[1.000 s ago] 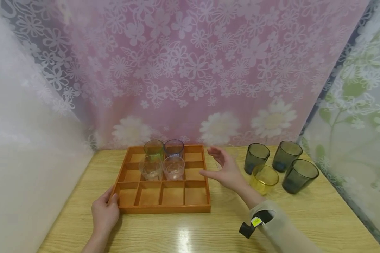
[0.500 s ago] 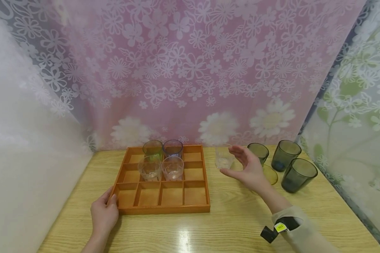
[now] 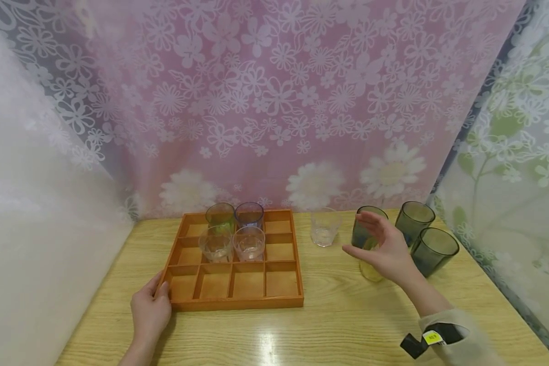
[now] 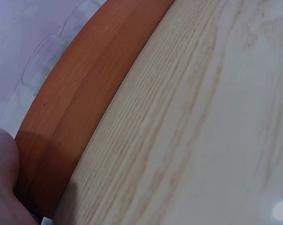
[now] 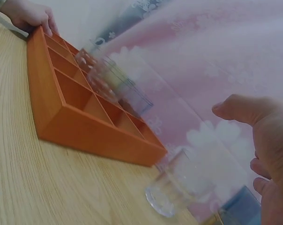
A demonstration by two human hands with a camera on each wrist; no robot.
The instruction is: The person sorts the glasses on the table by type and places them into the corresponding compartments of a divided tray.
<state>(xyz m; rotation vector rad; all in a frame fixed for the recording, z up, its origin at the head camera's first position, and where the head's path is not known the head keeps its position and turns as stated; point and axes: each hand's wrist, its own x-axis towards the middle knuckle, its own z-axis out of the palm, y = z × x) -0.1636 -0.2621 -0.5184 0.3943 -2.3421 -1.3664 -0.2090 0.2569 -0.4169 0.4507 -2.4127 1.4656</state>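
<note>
My left hand (image 3: 151, 307) grips the front left corner of the orange-brown divided wooden tray (image 3: 238, 303), thumb at the rim; the left wrist view shows the tray's side wall (image 4: 85, 93) beside it. A green glass (image 3: 220, 216), a blue glass (image 3: 249, 216) and two clear ones stand upright in the tray's middle compartments. My right hand (image 3: 389, 249), thumb and fingers held apart, is in front of a yellow glass (image 3: 370, 269), hiding much of it. A dark grey glass (image 3: 361, 234) is partly hidden behind those fingers. In the right wrist view the thumb (image 5: 240, 108) points left with nothing held.
A clear glass (image 3: 325, 229) stands on the table between the tray and my right hand. Two more dark grey glasses, one at the back (image 3: 414, 221) and one in front (image 3: 434, 249), stand at the right. A pink floral curtain (image 3: 274, 127) hangs behind the table.
My right hand has moved right, away from the tray and past the clear glass, which now shows fully, to the yellow glass. My left hand keeps its hold on the tray.
</note>
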